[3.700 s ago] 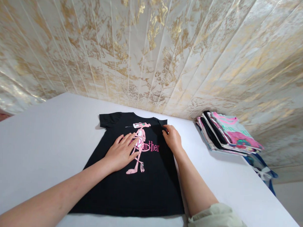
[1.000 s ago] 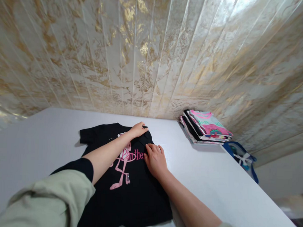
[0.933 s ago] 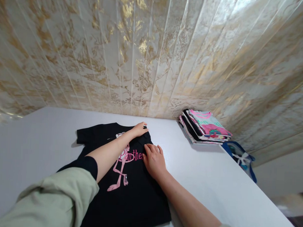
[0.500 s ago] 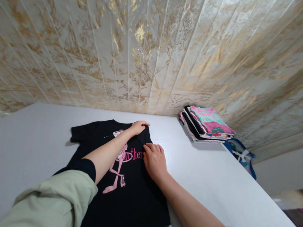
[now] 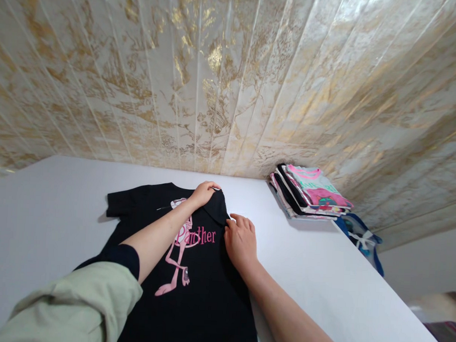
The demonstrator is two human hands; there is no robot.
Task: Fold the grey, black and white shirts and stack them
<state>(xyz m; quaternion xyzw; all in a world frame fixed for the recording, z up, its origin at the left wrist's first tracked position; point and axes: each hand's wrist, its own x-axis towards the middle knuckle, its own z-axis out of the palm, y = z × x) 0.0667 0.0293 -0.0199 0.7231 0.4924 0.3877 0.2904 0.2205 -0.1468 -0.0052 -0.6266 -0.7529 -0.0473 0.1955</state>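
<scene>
A black T-shirt (image 5: pixel 204 295) lies spread on the white table, with a pink cartoon panther and the word "Panther" printed on its front. Its left sleeve in view stretches out flat, while the right sleeve is folded inward over the shirt. My left hand (image 5: pixel 205 193) reaches across the shirt and pinches the cloth at the shoulder beside the neckline. At the side edge, below the folded sleeve, my right hand (image 5: pixel 242 241) grips the cloth between thumb and fingers. My left forearm covers part of the printed panther.
A stack of folded clothes (image 5: pixel 311 194) stands at the table's back right, a grey and pink shirt on top. Beyond the edge hangs a blue-trimmed bag (image 5: pixel 362 240). A gold-patterned curtain (image 5: pixel 216 91) rises behind the white table (image 5: pixel 321 274).
My right hand has shifted slightly right, to the shirt's edge, uncovering more of the lettering. My left hand has moved a little left, and the folded sleeve shows more clearly.
</scene>
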